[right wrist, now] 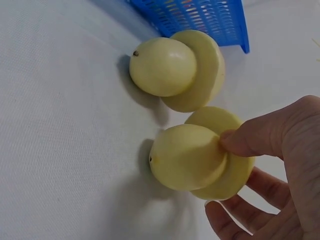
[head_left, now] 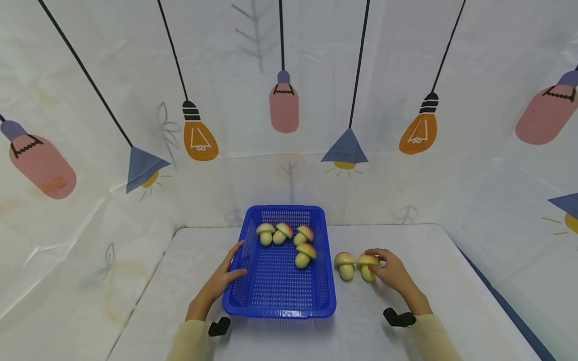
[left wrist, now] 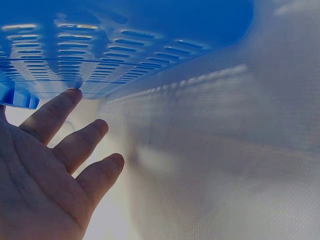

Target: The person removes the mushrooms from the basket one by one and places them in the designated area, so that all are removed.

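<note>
A blue plastic basket with slotted walls stands on the table. My left hand holds its left rim, thumb and index finger over the edge; in the left wrist view the other fingers are spread beneath, one fingertip at the outer wall. Several toy mushrooms with yellow-red caps and pale stems lie toward the basket's back and right. To the right of the basket, my right hand pinches a toy mushroom by its cap, thumb near the stem. Another toy mushroom lies close beside it, untouched.
The table has a white cover, and white cloth walls printed with hanging lamps rise behind and at both sides. A black strap piece sits at my right wrist, another at my left.
</note>
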Tool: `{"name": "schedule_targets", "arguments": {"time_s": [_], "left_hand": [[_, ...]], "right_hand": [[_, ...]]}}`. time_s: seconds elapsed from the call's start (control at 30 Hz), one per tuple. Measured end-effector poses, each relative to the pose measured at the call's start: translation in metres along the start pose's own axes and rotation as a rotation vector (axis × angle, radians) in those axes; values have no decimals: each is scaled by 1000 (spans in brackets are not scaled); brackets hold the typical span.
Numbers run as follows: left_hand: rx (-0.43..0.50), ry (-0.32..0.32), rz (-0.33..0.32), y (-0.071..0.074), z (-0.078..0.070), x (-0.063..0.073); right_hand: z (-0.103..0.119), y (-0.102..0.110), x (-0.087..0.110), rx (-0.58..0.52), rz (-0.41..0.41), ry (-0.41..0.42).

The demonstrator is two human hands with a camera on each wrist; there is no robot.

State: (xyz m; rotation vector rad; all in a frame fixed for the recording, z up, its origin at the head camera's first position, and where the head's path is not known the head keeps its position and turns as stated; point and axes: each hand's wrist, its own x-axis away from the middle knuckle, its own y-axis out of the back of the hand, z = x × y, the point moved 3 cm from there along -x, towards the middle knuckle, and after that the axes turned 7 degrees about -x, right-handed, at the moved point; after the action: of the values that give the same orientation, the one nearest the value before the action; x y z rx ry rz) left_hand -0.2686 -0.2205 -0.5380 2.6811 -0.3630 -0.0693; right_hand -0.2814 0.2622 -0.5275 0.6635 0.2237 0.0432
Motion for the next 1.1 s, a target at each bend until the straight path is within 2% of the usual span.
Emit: {"name": "schedule_targets", "arguments": {"time_s": [0.23,0.47,0.67,1.1], "left_hand": [[-9,2,-7,0,0,0],[-15,6,-11,0,-1,1],[-14,8,-11,-1,-2,1],[-11,-2,-9,0,-1,0]], "right_hand": [[1,-2,-1,4,39,-69],[0,-1,-1,-14,25,-37],[4,1,-1,21,38,-56],[3,-3,-2,-15,29,-66]]}}
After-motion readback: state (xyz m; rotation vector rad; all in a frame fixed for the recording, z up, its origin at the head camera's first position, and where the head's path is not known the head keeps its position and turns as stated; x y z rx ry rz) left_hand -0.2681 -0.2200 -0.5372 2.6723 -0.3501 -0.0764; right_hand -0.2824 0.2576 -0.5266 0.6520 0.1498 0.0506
